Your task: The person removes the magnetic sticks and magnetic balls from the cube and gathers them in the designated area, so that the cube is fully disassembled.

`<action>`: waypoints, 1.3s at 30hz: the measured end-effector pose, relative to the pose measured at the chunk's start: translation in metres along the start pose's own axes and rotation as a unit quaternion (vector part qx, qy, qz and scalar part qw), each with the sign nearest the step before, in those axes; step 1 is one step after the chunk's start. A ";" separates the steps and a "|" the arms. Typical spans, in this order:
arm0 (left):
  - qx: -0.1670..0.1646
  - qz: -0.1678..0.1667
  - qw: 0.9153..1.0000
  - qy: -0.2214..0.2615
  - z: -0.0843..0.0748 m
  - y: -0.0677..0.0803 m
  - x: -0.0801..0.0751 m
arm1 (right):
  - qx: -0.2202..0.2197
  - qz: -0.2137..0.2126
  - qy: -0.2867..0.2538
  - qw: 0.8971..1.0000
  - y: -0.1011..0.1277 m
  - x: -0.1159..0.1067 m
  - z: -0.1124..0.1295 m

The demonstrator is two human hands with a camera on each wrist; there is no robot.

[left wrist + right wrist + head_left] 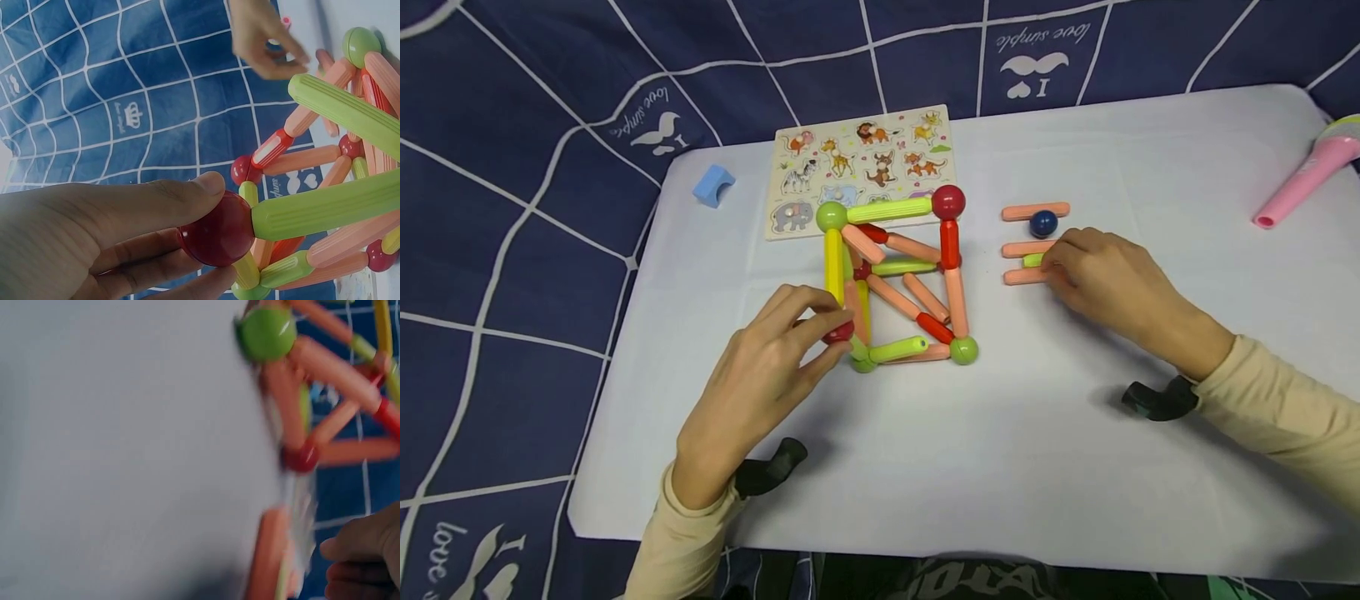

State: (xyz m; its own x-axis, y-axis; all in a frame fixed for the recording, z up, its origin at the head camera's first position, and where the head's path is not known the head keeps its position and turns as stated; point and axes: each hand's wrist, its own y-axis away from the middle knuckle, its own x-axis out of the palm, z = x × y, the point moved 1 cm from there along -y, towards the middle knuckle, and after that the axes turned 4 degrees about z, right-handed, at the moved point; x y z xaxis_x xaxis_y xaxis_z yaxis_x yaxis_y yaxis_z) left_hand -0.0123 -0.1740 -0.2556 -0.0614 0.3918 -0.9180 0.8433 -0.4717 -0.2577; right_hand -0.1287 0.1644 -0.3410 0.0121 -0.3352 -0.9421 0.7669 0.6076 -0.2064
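My left hand [767, 375] pinches a red ball [219, 230] between thumb and fingers, at the near left corner of a frame of magnetic rods and balls. A green rod [325, 209] meets that ball in the left wrist view. The frame's upper corners carry a green ball [831, 217] and a red ball [948, 202]. On the right, my right hand [1105, 279] has its fingertips at a short green rod [1033, 261] lying between two orange rods [1026, 249]; its fingers hide the rod's far end, and I cannot tell whether they grip it.
A dark blue ball [1043, 223] lies by another orange rod [1037, 211]. Behind the frame is a wooden animal puzzle board [778, 212]. A blue arched block [713, 185] sits at the back left, a pink toy microphone [1303, 185] at the far right. Dark curved pieces [1161, 400] hang at both wrists.
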 end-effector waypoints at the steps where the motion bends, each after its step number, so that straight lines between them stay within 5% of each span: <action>1: -0.001 0.001 1.000 0.000 0.000 0.000 0.000 | -0.004 -0.001 -0.017 1.000 -0.002 -0.003 0.010; 7: 0.000 0.001 1.000 -0.001 -0.001 0.000 -0.001 | -0.064 0.071 -0.120 0.988 -0.020 -0.013 0.084; 12: 0.001 -0.001 1.000 -0.002 -0.001 0.000 -0.001 | -0.123 0.167 -0.070 0.976 -0.044 -0.002 0.135; 17: 0.002 -0.005 1.000 -0.002 0.000 0.001 0.000 | -0.136 0.211 -0.010 0.968 -0.065 0.023 0.161; 27: 0.003 0.004 1.000 -0.005 -0.001 -0.001 -0.003 | -0.090 0.158 -0.054 0.982 -0.070 0.054 0.168; 33: 0.005 0.002 1.000 -0.008 -0.001 -0.002 -0.003 | -0.099 0.117 -0.048 0.987 -0.068 0.059 0.167; 39: 0.001 0.000 1.000 -0.006 -0.001 0.000 -0.002 | -0.091 0.136 -0.048 0.985 -0.064 0.057 0.164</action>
State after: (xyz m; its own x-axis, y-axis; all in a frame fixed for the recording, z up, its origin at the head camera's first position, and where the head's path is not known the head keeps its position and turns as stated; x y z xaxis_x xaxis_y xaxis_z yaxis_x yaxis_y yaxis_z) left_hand -0.0113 -0.1737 -0.2536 -0.0688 0.3818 -0.9217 0.8424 -0.4727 -0.2587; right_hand -0.0722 -0.0118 -0.3382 0.2687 -0.2024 -0.9417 0.5995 0.8004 -0.0010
